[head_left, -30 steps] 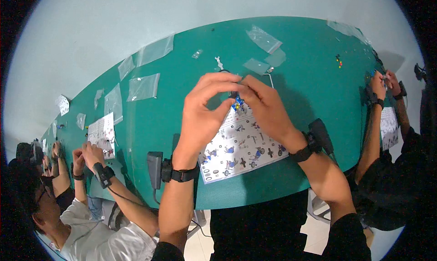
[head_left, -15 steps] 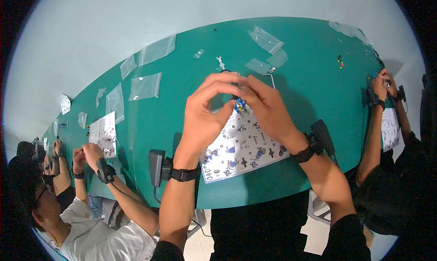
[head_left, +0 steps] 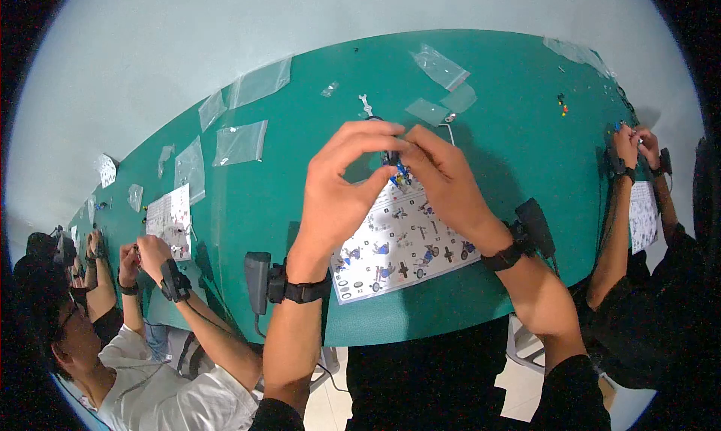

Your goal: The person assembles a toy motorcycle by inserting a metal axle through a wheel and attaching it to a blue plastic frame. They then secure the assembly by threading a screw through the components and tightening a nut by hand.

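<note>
Between my two hands is a small toy model [head_left: 399, 177] with blue, yellow and black parts, mostly covered by my fingers. My left hand [head_left: 345, 177] curls round it from the left, thumb and fingertips pressed on it. From the right, my right hand [head_left: 444, 174] grips the same model with bent fingers. Beneath them lies a printed instruction sheet [head_left: 405, 252] showing drawings of parts and a motorbike. Just beyond my fingers are a small wrench [head_left: 365, 104] and a hex key [head_left: 451, 134].
Clear plastic bags [head_left: 240, 143] lie on the green table [head_left: 300, 198], with others [head_left: 441, 67] farther back. Small coloured pieces [head_left: 563, 105] sit at the right. A co-worker in a white shirt [head_left: 173, 393] works on the left, and another person's hands [head_left: 635, 144] are busy at the right.
The blue part of the model shows at a slightly different angle between my fingers. My hands stay almost in place.
</note>
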A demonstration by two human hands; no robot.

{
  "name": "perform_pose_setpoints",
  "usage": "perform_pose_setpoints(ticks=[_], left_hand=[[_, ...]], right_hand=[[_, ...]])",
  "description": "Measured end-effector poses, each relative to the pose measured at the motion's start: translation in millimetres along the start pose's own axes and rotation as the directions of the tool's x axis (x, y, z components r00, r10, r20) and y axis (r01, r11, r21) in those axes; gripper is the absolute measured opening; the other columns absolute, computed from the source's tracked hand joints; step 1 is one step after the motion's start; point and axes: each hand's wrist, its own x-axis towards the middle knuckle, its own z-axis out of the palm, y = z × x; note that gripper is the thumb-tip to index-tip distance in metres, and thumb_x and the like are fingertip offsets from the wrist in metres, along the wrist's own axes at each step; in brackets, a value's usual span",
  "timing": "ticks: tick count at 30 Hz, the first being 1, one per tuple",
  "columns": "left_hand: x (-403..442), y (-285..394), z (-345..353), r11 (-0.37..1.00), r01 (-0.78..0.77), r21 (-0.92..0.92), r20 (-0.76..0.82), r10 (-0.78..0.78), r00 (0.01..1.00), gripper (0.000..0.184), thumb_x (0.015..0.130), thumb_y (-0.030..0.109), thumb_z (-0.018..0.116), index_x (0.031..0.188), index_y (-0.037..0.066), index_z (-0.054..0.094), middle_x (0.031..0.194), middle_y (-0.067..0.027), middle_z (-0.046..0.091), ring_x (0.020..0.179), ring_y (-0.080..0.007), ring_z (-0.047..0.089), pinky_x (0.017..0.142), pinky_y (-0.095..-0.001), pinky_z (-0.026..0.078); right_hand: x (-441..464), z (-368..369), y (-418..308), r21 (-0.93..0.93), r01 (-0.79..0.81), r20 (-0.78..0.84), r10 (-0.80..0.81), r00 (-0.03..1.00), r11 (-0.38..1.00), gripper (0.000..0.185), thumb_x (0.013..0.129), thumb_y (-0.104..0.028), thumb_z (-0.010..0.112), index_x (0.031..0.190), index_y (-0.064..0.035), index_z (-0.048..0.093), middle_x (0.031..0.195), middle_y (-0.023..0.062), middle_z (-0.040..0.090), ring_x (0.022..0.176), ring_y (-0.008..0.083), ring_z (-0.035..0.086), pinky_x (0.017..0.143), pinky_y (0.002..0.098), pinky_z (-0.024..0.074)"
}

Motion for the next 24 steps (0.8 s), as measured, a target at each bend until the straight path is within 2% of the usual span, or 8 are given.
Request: perform_pose_setpoints(ticks=[1,4,7,10,16,19,22,24], left_hand=[[-0.3,1.1,1.3,0.999,-0.002,-0.038,0.002,0.002,1.000,0.032,0.087,-0.006,0.079,0.118,0.001,0.074,0.128,-0.0114,0.071,0.126,-0.0225,0.065,0.112,-0.0364,0.049],[1.8,4.4,5.9,0.983,0.075,-0.166,-0.092,-0.091,0.992,0.037,0.083,-0.003,0.084,0.118,0.005,0.076,0.120,-0.0083,0.073,0.116,-0.0211,0.067,0.105,-0.0358,0.052],[0.9,3.5,0.8,0.983,0.184,-0.029,-0.072,-0.185,0.980,0.039,0.083,-0.001,0.085,0.121,0.006,0.076,0.121,-0.0078,0.074,0.112,-0.0198,0.066,0.101,-0.0355,0.053],[-0.3,3.0,-1.3,0.963,0.269,-0.027,-0.014,-0.269,0.963,0.037,0.086,-0.006,0.080,0.122,0.001,0.075,0.129,-0.0112,0.071,0.125,-0.0217,0.065,0.103,-0.0338,0.051],[-0.9,0.0,-0.5,0.994,-0.032,0.103,0.017,0.030,0.999,0.038,0.083,-0.009,0.080,0.120,0.001,0.075,0.127,-0.0107,0.071,0.126,-0.0224,0.064,0.104,-0.0335,0.051],[1.4,8.6,5.1,0.991,0.050,-0.124,-0.099,-0.062,0.993,0.037,0.083,-0.009,0.080,0.118,0.001,0.075,0.125,-0.0101,0.071,0.124,-0.0207,0.064,0.103,-0.0327,0.051],[1.6,7.8,1.9,0.983,0.177,-0.043,-0.074,-0.180,0.981,0.035,0.084,-0.008,0.080,0.117,0.001,0.074,0.123,-0.0088,0.070,0.117,-0.0179,0.065,0.100,-0.0305,0.051],[-0.2,5.9,0.7,0.983,0.184,-0.027,-0.078,-0.185,0.980,0.031,0.086,-0.007,0.080,0.115,0.000,0.075,0.120,-0.0081,0.071,0.110,-0.0164,0.065,0.097,-0.0293,0.051]], right_hand=[[-0.1,0.4,-1.0,0.003,0.002,0.001,-0.002,1.000,1.000,0.022,0.111,-0.022,0.056,0.105,-0.0001,0.060,0.078,0.0115,0.057,0.071,0.0152,0.052,0.066,0.0359,0.0449],[0.7,0.6,-2.8,0.004,0.001,0.005,-0.001,1.000,1.000,0.023,0.111,-0.022,0.056,0.106,-0.0002,0.060,0.079,0.0107,0.058,0.071,0.0150,0.053,0.066,0.0358,0.0454],[0.4,-3.2,-4.8,-0.046,-0.002,0.015,0.002,1.000,0.999,0.023,0.111,-0.022,0.055,0.106,-0.0006,0.060,0.078,0.0124,0.058,0.070,0.0170,0.053,0.066,0.0366,0.0458],[0.3,-4.6,-8.2,-0.105,0.026,0.022,-0.023,0.999,0.994,0.023,0.111,-0.023,0.055,0.106,-0.0008,0.060,0.078,0.0140,0.058,0.069,0.0193,0.054,0.066,0.0376,0.0461],[-0.1,-2.1,-3.4,-0.041,0.002,-0.008,-0.002,1.000,0.999,0.024,0.111,-0.023,0.055,0.105,-0.0007,0.059,0.078,0.0146,0.058,0.069,0.0204,0.055,0.066,0.0375,0.0464],[1.2,-1.1,-3.3,-0.027,0.014,-0.028,-0.015,1.000,1.000,0.024,0.111,-0.023,0.055,0.104,-0.0005,0.059,0.078,0.0144,0.058,0.069,0.0199,0.055,0.066,0.0368,0.0463],[0.9,-3.6,-9.6,-0.041,0.002,-0.009,-0.003,1.000,0.999,0.025,0.112,-0.023,0.054,0.104,-0.0002,0.059,0.079,0.0144,0.059,0.070,0.0198,0.055,0.066,0.0367,0.0463],[0.7,-4.4,-9.4,-0.045,-0.001,0.003,0.001,1.000,0.999,0.024,0.112,-0.023,0.054,0.104,-0.0001,0.059,0.079,0.0146,0.059,0.070,0.0201,0.056,0.066,0.0370,0.0464]])
